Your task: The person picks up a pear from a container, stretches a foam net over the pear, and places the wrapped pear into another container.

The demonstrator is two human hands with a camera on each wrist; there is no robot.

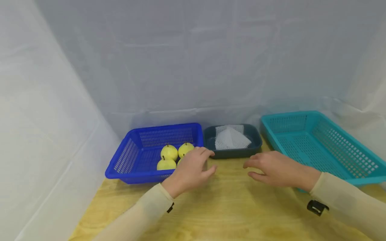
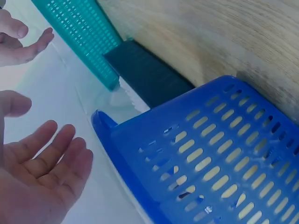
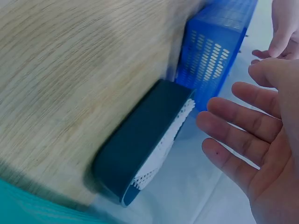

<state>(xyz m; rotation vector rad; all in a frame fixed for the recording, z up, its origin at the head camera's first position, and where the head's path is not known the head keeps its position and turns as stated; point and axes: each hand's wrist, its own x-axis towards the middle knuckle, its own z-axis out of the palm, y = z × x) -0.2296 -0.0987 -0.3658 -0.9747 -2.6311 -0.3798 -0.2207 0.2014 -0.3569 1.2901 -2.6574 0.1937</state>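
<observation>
My left hand [image 1: 193, 170] hovers at the right front corner of the blue basket [image 1: 120, 167], fingers relaxed and holding nothing. Several yellow-green pears [image 1: 169, 152] lie in that basket, one partly hidden behind the hand. My right hand [image 1: 275, 167] hangs over the table between the dark tray and the teal basket, its fingers loosely bent and nothing in them. In the dark tray [image 1: 232, 154] lies white foam netting [image 1: 230, 138]. The left wrist view shows the left palm [image 2: 42, 182] bare beside the blue basket; in the right wrist view the right palm [image 3: 275, 172] is bare too.
A teal basket [image 1: 343, 134] with nothing seen inside stands at the right. The wooden table [image 1: 229, 207] extends in front of the containers. White sheeting [image 1: 193, 67] hangs behind them and along both sides.
</observation>
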